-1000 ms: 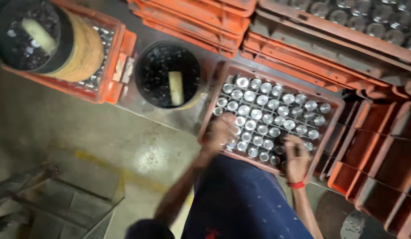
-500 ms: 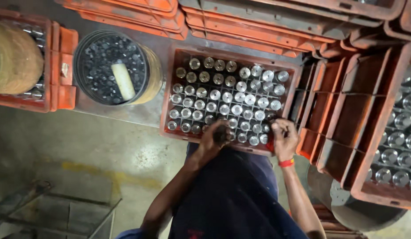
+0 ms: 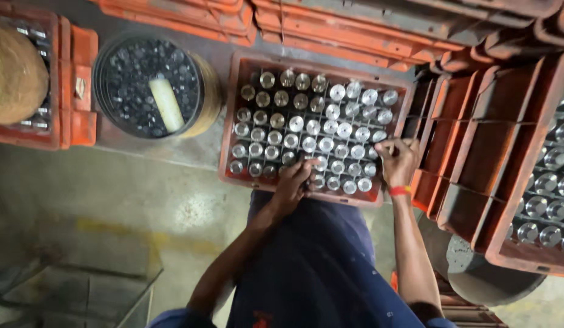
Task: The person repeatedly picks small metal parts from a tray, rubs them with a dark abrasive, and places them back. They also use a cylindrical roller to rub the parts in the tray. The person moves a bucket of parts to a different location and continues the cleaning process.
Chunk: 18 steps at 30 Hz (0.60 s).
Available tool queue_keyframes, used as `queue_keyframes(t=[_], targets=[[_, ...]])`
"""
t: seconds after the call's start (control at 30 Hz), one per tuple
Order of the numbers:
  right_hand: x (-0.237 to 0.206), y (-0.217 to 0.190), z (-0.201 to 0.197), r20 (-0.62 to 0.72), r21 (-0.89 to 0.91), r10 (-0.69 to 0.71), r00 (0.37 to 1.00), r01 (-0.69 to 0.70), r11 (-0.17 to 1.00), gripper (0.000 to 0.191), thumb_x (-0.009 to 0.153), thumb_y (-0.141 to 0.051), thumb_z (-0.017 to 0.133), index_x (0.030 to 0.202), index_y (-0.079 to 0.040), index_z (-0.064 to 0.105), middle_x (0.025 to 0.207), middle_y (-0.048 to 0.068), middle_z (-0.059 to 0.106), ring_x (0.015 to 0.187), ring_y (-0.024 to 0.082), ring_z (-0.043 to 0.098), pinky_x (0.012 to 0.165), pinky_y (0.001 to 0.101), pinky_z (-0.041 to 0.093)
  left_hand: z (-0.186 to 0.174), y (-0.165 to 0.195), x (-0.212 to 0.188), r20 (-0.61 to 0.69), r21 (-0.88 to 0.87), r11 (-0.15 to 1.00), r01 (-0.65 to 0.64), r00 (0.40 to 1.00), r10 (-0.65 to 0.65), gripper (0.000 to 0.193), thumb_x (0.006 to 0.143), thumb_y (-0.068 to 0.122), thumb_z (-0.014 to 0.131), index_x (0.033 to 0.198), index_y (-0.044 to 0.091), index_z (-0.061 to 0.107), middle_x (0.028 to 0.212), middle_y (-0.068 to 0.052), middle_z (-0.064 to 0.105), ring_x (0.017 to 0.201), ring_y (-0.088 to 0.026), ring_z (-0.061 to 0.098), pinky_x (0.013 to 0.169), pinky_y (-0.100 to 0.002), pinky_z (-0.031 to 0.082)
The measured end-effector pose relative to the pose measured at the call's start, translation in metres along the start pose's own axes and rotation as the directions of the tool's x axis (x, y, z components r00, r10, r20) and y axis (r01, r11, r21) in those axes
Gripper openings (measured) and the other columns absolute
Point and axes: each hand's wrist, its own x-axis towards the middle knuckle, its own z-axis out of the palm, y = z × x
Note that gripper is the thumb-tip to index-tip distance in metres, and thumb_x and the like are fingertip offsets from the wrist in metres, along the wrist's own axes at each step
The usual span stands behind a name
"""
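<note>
- Worn grey concrete floor (image 3: 142, 200), with stacked orange crates beyond the hands.
- One orange crate (image 3: 230, 121) under both hands, full of capped bottles (image 3: 306, 127): too many to count surely.
- Left hand (image 3: 292, 182) curled on a near-row bottle; right hand (image 3: 398, 161) pinching a cap; how tightly either closes, I cannot tell.
- One round bin (image 3: 149, 88) lies far left.

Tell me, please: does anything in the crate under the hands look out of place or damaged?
Nothing stands out. The crate holds capped bottles in even rows, none tipped or visibly missing. The left hand rests on the near row, the right hand at the near right corner. The picture is slightly blurred, so small damage cannot be ruled out.
</note>
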Motion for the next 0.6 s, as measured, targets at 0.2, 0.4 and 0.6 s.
queue_keyframes(t=[0.2,0.4,0.6], targets=[[-0.028,-0.031,-0.003,-0.048,0.462,0.085,0.995,-0.054,0.885,0.019,0.108,-0.025,0.069,0.109,-0.006,0.07,0.103,0.002,0.071,0.092,0.013,0.064,0.086,0.0298,0.052,0.016,0.021,-0.013,0.109,0.13,0.978,-0.162,0.983,0.149,0.051,0.107,0.024,0.059,0.152,0.005,0.05,0.081,0.003,0.053,0.065,-0.004,0.05,0.052,-0.02,0.04],[-0.076,-0.091,0.041,0.778,0.616,-0.087,0.622,-0.729,0.3,0.035,0.096,-0.028,0.057,0.125,-0.01,0.065,0.08,0.001,0.072,0.072,0.015,0.072,0.071,0.0324,0.063,0.014,0.03,-0.017,0.226,0.062,0.995,-0.074,0.972,0.058,0.065,0.103,0.019,0.057,0.16,0.017,0.028,0.078,0.0,0.057,0.061,-0.004,0.048,0.049,-0.019,0.037],[-0.062,-0.096,0.06,0.652,0.486,-0.085,0.754,-0.329,0.81,0.022,0.097,-0.008,0.075,0.116,0.003,0.076,0.095,0.006,0.073,0.084,0.012,0.062,0.076,0.0276,0.052,-0.024,0.015,-0.026,0.115,-0.243,0.965,-0.095,0.985,0.126,0.042,0.114,0.028,0.052,0.147,0.002,0.051,0.085,0.002,0.057,0.066,-0.003,0.048,0.052,-0.017,0.037]])
